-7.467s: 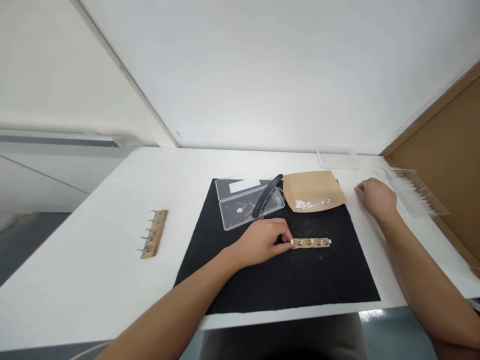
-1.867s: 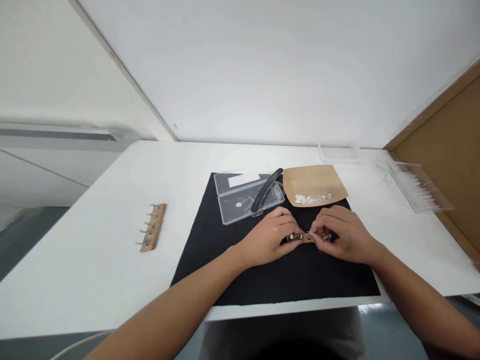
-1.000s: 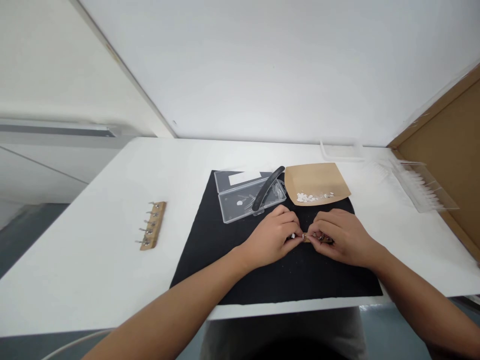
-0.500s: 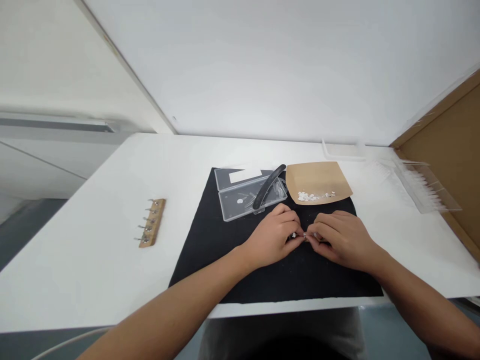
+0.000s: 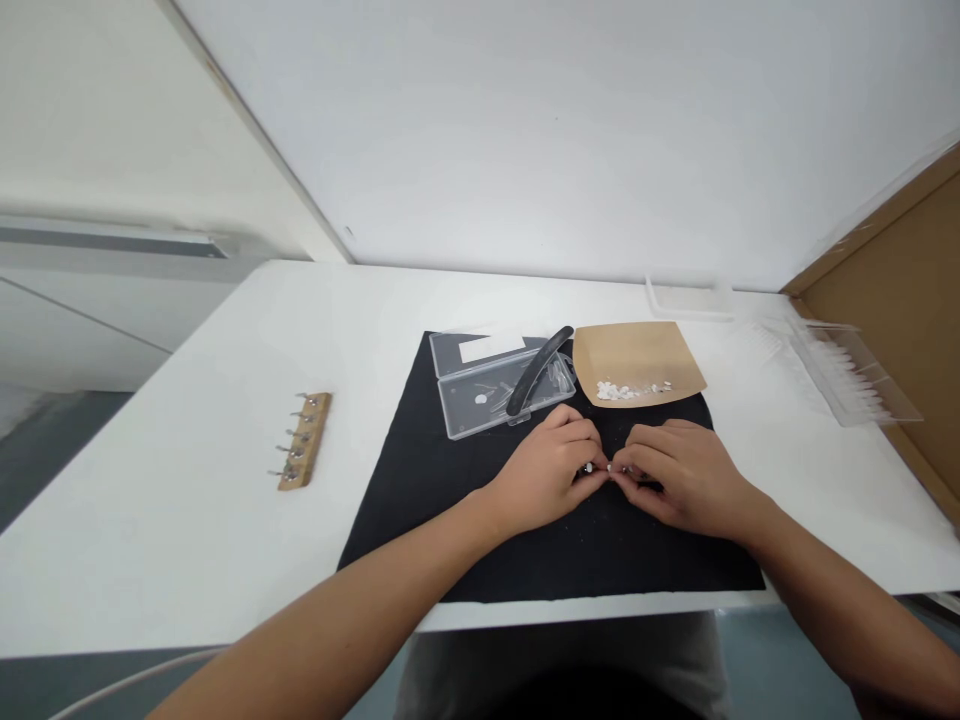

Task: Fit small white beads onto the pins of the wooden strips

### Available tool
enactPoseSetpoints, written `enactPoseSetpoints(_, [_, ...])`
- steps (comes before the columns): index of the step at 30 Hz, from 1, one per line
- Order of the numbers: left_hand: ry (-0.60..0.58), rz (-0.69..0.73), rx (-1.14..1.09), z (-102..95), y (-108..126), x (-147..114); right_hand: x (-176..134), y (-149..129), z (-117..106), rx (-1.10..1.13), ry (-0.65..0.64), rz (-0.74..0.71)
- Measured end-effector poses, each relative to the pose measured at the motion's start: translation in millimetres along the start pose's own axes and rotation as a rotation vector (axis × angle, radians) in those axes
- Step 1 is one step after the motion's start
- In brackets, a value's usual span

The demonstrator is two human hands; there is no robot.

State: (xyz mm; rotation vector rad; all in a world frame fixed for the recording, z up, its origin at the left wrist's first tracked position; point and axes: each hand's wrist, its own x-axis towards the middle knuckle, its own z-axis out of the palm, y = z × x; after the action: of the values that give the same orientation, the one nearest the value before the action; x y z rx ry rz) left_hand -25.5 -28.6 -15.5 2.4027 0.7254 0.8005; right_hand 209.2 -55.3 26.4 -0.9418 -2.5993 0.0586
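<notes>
Over the black cloth (image 5: 480, 540), my left hand (image 5: 551, 470) and my right hand (image 5: 679, 475) meet with thumbs and fingers pinched. A tiny whitish piece (image 5: 610, 468) shows between the two sets of fingertips; its kind is too small to make out. Under the fingers of my left hand lies another small white round bit (image 5: 589, 468). Just beyond my hands stands an open clear plastic case (image 5: 469, 415) with thin clear pieces in it. A curved black nail file (image 5: 538, 372) lies across the case.
Small white flakes lie in a brown paper tray (image 5: 637, 350) behind my right hand. On the left, a wooden strip (image 5: 306, 440) carries several metal clips. Clear plastic trays (image 5: 851, 375) stand at the right beside a brown board (image 5: 900, 300). A white wall (image 5: 562, 150) closes the back.
Both hands stay almost in place, still pinched together. The fingertips have shifted slightly around the tiny piece, and the camera view has moved a little.
</notes>
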Motion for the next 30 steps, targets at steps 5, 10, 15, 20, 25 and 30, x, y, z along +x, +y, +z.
enactPoseSetpoints(5, [0.0,-0.003,-0.006,-1.0,0.7,-0.1,-0.6,0.3,-2.2,0.018,-0.029,0.007])
enactPoseSetpoints(10, [-0.008,-0.02,-0.018,-2.0,1.2,0.0,-1.2,2.8,-4.2,0.011,-0.03,-0.034])
enactPoseSetpoints(15, [0.002,-0.028,-0.033,-0.9,0.2,0.0,-0.8,4.7,-4.8,-0.082,0.0,-0.102])
enactPoseSetpoints(20, [0.0,-0.043,-0.038,-1.1,0.7,-0.4,1.2,5.2,-7.5,-0.135,-0.012,-0.143])
enactPoseSetpoints(25, [-0.001,-0.051,-0.042,-2.2,1.1,-0.9,0.7,5.5,-7.1,-0.12,0.006,-0.173])
enactPoseSetpoints(30, [0.003,-0.046,-0.041,-2.1,1.3,-0.9,-2.3,9.6,-5.2,-0.019,0.015,-0.158])
